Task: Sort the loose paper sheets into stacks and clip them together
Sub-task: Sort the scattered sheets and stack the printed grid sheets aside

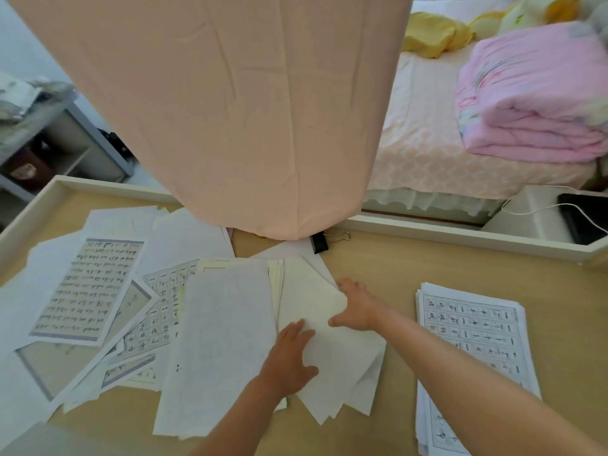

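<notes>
Sorting partly done. We see one stack of grid sheets (473, 340) right of the binder clip (320, 241), not yet clipped. Loose sheets (88, 291) lie left of the clip. Nearer than the clip, our left hand (289, 357) presses flat on blank sheets (329, 373), whose edge our right hand (357, 307) grips.

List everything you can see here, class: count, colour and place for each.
loose sheets: many, white, printed, table's left
cream sheets: a bunch, cream, table's centre
printed stack: one, white, table's right
binder clip: one, black, beside the cloth's hem
cloth: one, peach, hanging over the table
table: one, tan with white rim, underneath all
quilt: one, pink, folded on the bed
left hand: one, flat on the cream sheets
right hand: one, fingers gripping the cream sheets' edge
</notes>
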`<state>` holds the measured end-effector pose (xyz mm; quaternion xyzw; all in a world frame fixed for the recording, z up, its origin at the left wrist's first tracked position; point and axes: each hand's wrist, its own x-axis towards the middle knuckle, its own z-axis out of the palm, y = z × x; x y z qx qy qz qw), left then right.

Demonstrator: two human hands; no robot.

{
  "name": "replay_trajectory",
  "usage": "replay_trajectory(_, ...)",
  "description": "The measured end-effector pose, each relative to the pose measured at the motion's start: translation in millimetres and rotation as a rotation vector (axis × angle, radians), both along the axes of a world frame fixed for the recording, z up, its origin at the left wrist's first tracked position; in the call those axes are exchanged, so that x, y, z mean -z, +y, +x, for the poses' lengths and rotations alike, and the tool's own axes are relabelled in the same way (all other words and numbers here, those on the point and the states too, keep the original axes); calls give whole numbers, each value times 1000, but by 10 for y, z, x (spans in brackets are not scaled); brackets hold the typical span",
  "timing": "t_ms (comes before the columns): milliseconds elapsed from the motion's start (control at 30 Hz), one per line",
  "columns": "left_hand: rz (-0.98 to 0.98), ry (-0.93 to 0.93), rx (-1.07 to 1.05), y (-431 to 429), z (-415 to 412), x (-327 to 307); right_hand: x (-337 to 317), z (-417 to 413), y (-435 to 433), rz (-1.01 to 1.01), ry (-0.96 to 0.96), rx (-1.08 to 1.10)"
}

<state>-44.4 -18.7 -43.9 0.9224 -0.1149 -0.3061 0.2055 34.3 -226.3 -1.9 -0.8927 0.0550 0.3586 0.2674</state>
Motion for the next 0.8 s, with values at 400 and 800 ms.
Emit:
replay_trajectory(400, -155, -94, -305, -67, -80, 43, 198, -371, -153, 190, -35, 263)
replay_trajectory(800, -527, 369, -832, -18, 73, -398, 107, -1075, -575, 621, 237, 767)
